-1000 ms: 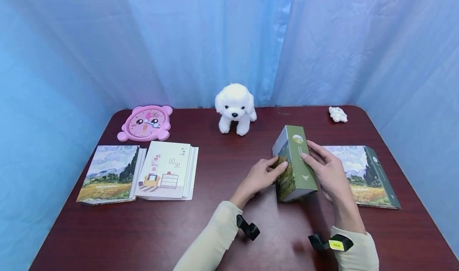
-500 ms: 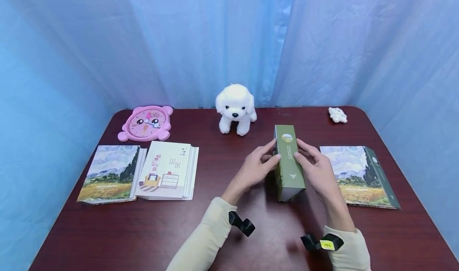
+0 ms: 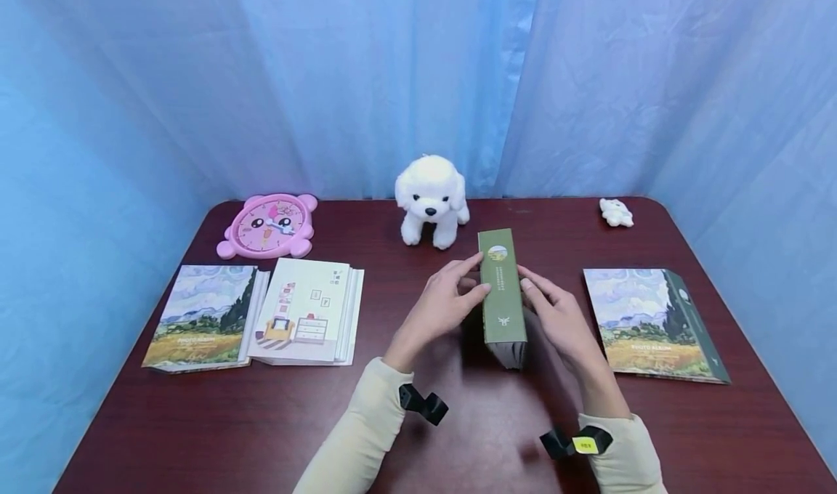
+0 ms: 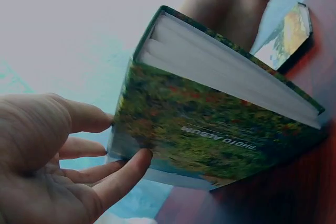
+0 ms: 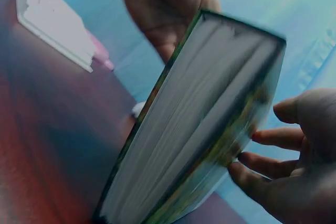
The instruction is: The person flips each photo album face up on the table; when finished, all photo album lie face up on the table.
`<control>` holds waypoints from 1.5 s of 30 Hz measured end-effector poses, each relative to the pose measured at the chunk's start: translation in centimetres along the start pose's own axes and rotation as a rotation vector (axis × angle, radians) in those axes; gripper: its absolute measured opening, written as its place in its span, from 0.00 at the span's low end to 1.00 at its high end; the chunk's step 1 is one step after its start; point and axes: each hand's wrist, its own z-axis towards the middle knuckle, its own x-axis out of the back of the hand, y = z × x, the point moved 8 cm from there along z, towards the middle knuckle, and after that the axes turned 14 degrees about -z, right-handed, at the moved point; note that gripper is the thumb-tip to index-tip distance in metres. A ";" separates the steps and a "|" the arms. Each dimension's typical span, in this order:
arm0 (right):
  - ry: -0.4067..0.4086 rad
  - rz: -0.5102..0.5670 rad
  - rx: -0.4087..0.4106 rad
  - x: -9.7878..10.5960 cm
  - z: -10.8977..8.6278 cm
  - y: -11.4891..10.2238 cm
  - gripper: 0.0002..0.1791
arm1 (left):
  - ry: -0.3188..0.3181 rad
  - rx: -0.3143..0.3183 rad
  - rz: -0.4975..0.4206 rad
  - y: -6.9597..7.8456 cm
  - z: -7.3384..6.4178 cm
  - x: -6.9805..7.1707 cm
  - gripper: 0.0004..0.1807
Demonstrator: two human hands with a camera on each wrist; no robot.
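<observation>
Green-spined, the photo album (image 3: 503, 290) was held spine-up between our left hand (image 3: 439, 306) and right hand (image 3: 567, 325), relaxed fingers touching opposite sides without curling round, probably to steady it.

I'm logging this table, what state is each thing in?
Green-spined album: closed, spine up, between left hand and right hand
Left landscape-cover album: closed, flat
Right landscape-cover album: closed, flat
Cream furniture-print album: closed, flat
White plush dog: upright
Small white toy: lying
Pink round clock: face up
</observation>
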 end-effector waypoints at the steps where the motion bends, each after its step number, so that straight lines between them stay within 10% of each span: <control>1: -0.014 -0.014 -0.002 -0.3 0.1 0.3 0.30 | -0.001 0.008 0.014 0.0 -0.1 0.2 0.30; 14: -0.078 -0.327 0.000 -2.1 0.5 2.5 0.35 | -0.062 0.135 0.193 -1.4 -0.5 1.6 0.37; 33: -0.032 -0.592 -0.088 -1.2 0.3 4.0 0.44 | -0.029 0.295 0.160 -5.5 -0.3 -0.7 0.35; 45: -0.037 -0.642 -0.087 -1.1 -0.1 4.0 0.47 | -0.024 0.261 0.211 -5.5 -0.1 -1.4 0.31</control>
